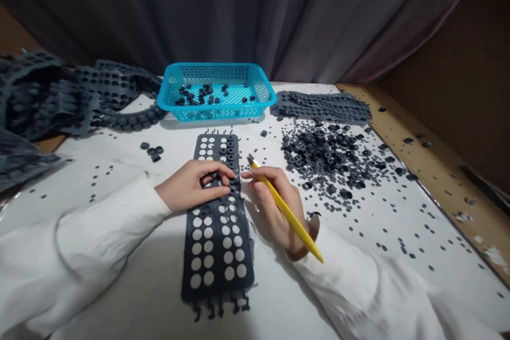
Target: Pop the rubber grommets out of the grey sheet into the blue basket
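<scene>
A black rubber sheet [217, 241] with rows of round holes lies lengthwise before me on the white table. Several small round plugs [230, 151] sit in its upper right columns, and one more sits at its left middle. My left hand [195, 183] rests across the sheet, thumb and forefinger bent around the right column; what lies between the fingertips is partly hidden. Just right of the sheet, my right hand [279, 204] is closed around a yellow craft knife [289, 212]. Its dark pointed tip points up and away, clear of the sheet.
A blue basket [217, 112] holding some black pieces stands at the back. To its right lie stacked perforated strips [322, 106], with a heap of black rubber pieces [324, 151] and scattered discs nearer. More sheets [67, 95] pile up at left, near several loose pieces [153, 151].
</scene>
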Demonstrator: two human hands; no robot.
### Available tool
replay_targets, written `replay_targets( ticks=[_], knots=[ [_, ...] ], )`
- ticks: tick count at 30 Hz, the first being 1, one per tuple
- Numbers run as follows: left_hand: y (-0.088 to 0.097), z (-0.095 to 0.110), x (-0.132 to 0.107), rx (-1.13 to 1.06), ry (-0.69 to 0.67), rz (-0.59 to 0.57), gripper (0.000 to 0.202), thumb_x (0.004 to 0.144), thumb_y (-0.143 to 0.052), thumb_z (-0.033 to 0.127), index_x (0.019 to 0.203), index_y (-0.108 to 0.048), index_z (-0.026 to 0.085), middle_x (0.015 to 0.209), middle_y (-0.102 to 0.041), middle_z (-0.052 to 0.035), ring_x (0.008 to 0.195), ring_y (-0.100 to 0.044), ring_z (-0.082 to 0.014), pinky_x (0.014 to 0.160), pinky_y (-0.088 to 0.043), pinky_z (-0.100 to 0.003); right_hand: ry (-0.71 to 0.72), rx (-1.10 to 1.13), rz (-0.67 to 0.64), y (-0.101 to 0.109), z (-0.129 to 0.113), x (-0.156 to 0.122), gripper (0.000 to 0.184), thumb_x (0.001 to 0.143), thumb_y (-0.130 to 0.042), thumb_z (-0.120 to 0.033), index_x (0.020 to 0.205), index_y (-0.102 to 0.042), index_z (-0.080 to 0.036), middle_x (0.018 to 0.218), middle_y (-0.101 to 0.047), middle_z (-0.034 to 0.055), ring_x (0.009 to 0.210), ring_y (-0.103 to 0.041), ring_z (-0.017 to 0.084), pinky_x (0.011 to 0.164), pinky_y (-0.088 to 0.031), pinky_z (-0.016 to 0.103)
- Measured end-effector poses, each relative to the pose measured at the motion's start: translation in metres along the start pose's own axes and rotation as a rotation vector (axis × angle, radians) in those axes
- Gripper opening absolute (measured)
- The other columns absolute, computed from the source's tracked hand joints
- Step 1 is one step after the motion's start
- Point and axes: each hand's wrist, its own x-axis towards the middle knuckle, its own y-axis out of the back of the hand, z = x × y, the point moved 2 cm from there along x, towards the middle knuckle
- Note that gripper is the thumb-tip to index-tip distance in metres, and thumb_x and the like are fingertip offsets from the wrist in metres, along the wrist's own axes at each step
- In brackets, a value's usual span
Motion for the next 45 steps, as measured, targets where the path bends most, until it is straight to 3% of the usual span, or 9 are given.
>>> replay_targets(
  ticks=[6, 11, 15, 21, 30, 34, 38, 42, 45],
  knots=[
    [-0.001, -0.005, -0.004, 0.037, -0.012, 0.066, 0.019, 0.075, -0.063, 0.03, 0.091, -0.064, 0.019, 0.085, -0.067, -0.0013, 0.074, -0.059, -0.0156, 0.063, -0.044, -0.025, 0.001, -0.145, -0.105, -0.005, 0.003, 0.003, 0.004, 0.088, -0.052, -0.022, 0.085, -0.049, -0.023, 0.089, -0.069, 0.0048, 0.083, -0.067, 0.019, 0.075, -0.051, 0.033],
    [-0.003, -0.006, -0.005, 0.083, -0.072, 0.091, 0.014, 0.074, -0.064, 0.028, 0.085, -0.062, 0.021, 0.078, -0.063, 0.0012, 0.071, -0.057, -0.0135, 0.065, -0.045, -0.024, -0.018, -0.217, -0.156, -0.008, 0.005, 0.0, 0.022, 0.08, -0.062, -0.018, 0.085, -0.041, -0.024, 0.09, -0.068, 0.0038, 0.084, -0.067, 0.02, 0.075, -0.052, 0.033],
    [-0.005, -0.004, -0.006, 0.093, -0.138, 0.1, 0.014, 0.074, -0.063, 0.03, 0.085, -0.06, 0.021, 0.076, -0.061, 0.0003, 0.07, -0.057, -0.0134, 0.064, -0.046, -0.023, 0.064, -0.227, -0.192, -0.008, 0.002, -0.001, 0.024, 0.079, -0.063, -0.014, 0.082, -0.041, -0.024, 0.088, -0.069, 0.0024, 0.08, -0.066, 0.019, 0.073, -0.052, 0.034],
    [-0.009, -0.007, -0.008, 0.053, -0.109, 0.09, 0.015, 0.073, -0.063, 0.029, 0.086, -0.058, 0.023, 0.081, -0.063, -0.0011, 0.074, -0.059, -0.0163, 0.065, -0.049, -0.026, 0.202, -0.284, -0.237, -0.008, -0.004, -0.001, 0.025, 0.077, -0.061, -0.006, 0.081, -0.046, -0.025, 0.087, -0.072, 0.0037, 0.077, -0.065, 0.021, 0.066, -0.051, 0.037],
    [-0.011, -0.01, -0.006, 0.039, -0.103, 0.11, 0.015, 0.071, -0.065, 0.028, 0.084, -0.057, 0.025, 0.072, -0.059, 0.0009, 0.063, -0.055, -0.0147, 0.057, -0.046, -0.026, 0.215, -0.282, -0.275, -0.007, -0.006, -0.001, 0.028, 0.075, -0.062, -0.002, 0.083, -0.051, -0.026, 0.088, -0.072, 0.0035, 0.076, -0.064, 0.021, 0.067, -0.052, 0.037],
    [-0.01, -0.009, -0.008, -0.027, -0.068, 0.136, 0.019, 0.069, -0.069, 0.031, 0.084, -0.06, 0.025, 0.072, -0.061, 0.0015, 0.063, -0.055, -0.0144, 0.056, -0.045, -0.026, 0.145, -0.22, -0.193, -0.005, -0.007, -0.002, 0.027, 0.074, -0.062, -0.003, 0.08, -0.048, -0.025, 0.085, -0.071, 0.0029, 0.076, -0.064, 0.021, 0.067, -0.053, 0.037],
    [0.029, 0.003, -0.001, -0.21, 0.111, 0.346, 0.018, 0.079, -0.058, 0.038, 0.078, -0.061, 0.02, 0.069, -0.059, 0.0025, 0.059, -0.051, -0.0116, 0.057, -0.042, -0.025, -0.013, -0.07, -0.07, -0.005, -0.003, -0.002, 0.019, 0.081, -0.057, -0.009, 0.082, -0.046, -0.024, 0.082, -0.067, 0.0037, 0.077, -0.067, 0.019, 0.068, -0.055, 0.034],
    [0.097, 0.008, 0.031, -0.048, 0.057, 0.677, 0.025, 0.087, -0.049, 0.033, 0.094, -0.064, 0.013, 0.079, -0.057, 0.0033, 0.073, -0.052, -0.0094, 0.072, -0.04, -0.026, -0.081, 0.031, -0.045, -0.005, 0.004, -0.001, 0.011, 0.086, -0.053, -0.014, 0.087, -0.046, -0.023, 0.081, -0.067, 0.0045, 0.076, -0.067, 0.019, 0.067, -0.054, 0.032],
    [0.124, -0.01, 0.069, 0.084, 0.043, 0.548, 0.04, 0.089, -0.046, 0.037, 0.114, -0.056, 0.007, 0.109, -0.059, -0.0031, 0.109, -0.051, -0.0185, 0.094, -0.034, -0.031, -0.019, 0.019, -0.046, -0.003, 0.006, -0.002, 0.011, 0.085, -0.052, -0.015, 0.087, -0.046, -0.023, 0.082, -0.066, 0.0038, 0.075, -0.065, 0.017, 0.068, -0.053, 0.032]
  ],
)
